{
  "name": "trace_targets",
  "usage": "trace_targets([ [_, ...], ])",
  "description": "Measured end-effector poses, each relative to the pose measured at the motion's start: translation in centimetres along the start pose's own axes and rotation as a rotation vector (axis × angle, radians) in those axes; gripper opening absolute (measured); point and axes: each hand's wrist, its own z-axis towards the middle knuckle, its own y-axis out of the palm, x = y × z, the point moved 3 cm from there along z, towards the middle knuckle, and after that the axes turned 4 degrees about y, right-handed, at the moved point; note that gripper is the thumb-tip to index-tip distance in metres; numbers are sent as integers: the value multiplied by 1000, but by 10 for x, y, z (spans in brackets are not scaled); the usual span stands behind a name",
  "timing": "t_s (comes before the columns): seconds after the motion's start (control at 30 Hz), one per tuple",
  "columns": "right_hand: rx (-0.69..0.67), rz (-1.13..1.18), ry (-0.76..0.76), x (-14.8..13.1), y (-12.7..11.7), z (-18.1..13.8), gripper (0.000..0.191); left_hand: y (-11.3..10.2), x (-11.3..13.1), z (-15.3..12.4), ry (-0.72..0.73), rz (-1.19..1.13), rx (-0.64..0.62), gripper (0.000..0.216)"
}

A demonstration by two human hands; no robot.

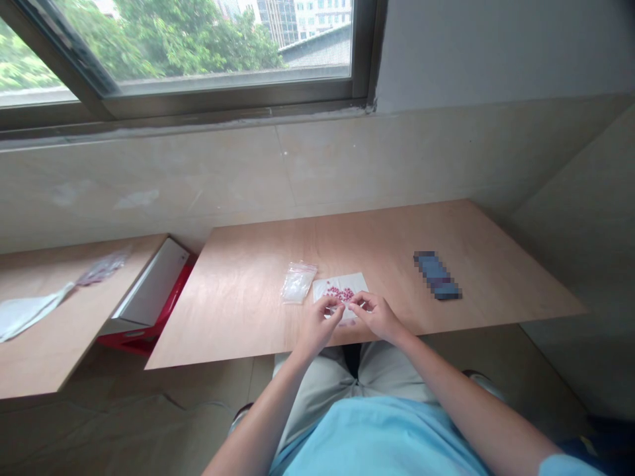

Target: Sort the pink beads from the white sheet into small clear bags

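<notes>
A white sheet point(354, 283) lies near the front edge of the wooden table point(377, 244), with several small pink beads point(340, 292) heaped on it. My left hand point(320, 322) and my right hand point(376, 313) meet over the near edge of that sheet, both with fingers curled in a pinch. What they pinch is too small to make out. A small clear zip bag point(298, 282) with a red strip lies just left of the sheet.
A dark blue flat object point(437, 275), blurred, lies on the table's right part. To the left stand a second wooden table point(44, 330) with clear bags point(30, 309) and a white-and-red box point(151, 297) in the gap between tables. A window is ahead above a tiled wall.
</notes>
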Motion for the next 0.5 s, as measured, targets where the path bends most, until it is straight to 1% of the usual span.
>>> trace_targets([
  [0.13, -3, 30, 6, 4, 3, 0, 21, 0, 1, -1, 12, 18, -4, 28],
  [0.27, -11, 39, 12, 4, 5, -1, 22, 1, 1, -3, 28, 19, -14, 25],
  [0.4, -6, 12, 12, 2, 3, -1, 23, 4, -7, -1, 14, -25, 0, 23],
  [0.5, 20, -2, -3, 0, 0, -1, 21, 4, -14, 0, -1, -60, 36, 24],
])
